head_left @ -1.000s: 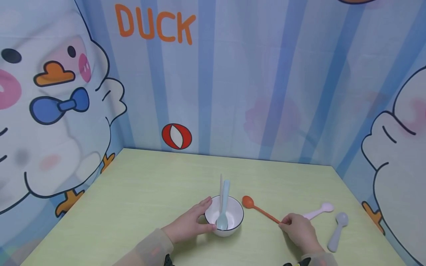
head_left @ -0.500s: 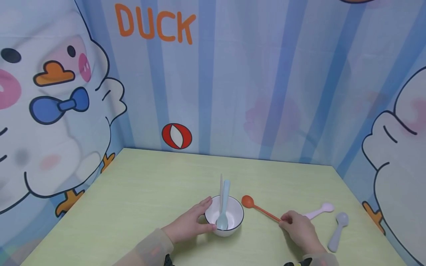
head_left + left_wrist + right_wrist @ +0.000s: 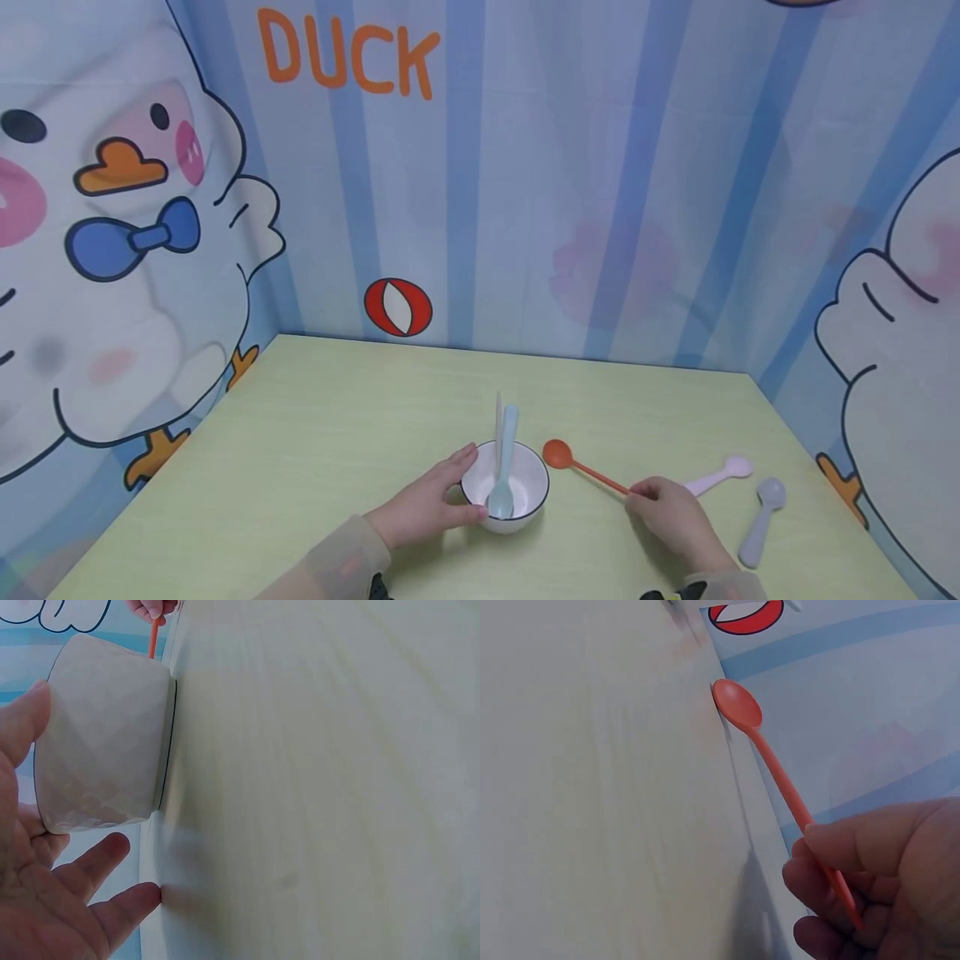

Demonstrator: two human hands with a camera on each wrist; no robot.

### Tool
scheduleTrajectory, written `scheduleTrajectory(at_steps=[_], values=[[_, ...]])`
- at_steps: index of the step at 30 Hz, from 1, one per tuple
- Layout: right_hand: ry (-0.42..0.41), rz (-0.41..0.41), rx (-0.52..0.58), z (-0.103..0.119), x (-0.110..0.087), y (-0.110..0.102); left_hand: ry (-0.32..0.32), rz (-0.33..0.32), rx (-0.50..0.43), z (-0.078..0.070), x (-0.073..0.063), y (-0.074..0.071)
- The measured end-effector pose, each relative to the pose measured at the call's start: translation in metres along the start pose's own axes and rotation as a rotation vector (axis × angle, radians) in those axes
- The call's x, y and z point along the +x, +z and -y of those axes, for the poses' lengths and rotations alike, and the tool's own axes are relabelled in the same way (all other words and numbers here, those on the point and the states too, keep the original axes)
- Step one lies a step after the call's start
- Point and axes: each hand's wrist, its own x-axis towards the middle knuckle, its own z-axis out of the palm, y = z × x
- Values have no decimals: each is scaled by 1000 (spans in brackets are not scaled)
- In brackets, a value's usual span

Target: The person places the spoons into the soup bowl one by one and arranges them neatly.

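A small white bowl (image 3: 531,500) with a dark rim stands on the table. My left hand (image 3: 431,506) grips its left side, thumb at the near rim and fingers at the far rim. Inside the bowl leans a light blue spoon (image 3: 503,483), its handle up, with a second thin pale handle (image 3: 498,429) beside it. To the right, my right hand (image 3: 675,517) pinches an orange spoon (image 3: 784,780) by the handle between thumb and fingers. The orange spoon's round head points toward the bowl, low over the table, as the right wrist view also shows.
A pink spoon (image 3: 720,477) lies just beyond my right hand, its handle partly hidden by it. Farther right rests a grey-purple spoon (image 3: 761,523). The pale green table (image 3: 360,400) ends at a blue striped curtain (image 3: 525,208) printed with ducks.
The orange spoon has shifted slightly left toward the bowl, and my right hand with it. My left hand and the bowl have stayed in place.
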Motion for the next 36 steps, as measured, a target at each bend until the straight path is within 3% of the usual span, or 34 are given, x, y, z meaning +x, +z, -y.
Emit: scheduleTrajectory(at_steps=[16, 24, 31, 36], values=[[83, -31, 442, 5, -2, -6, -11, 2, -4, -1, 0, 0], [112, -107, 730, 5, 2, 0, -3, -3, 2, 0, 0, 1], [67, -166, 1001, 8, 1, 4, -3, -1, -6, 0, 0, 1], [67, -239, 1080, 13, 3, 6, -6, 3, -8, 0, 0, 0]])
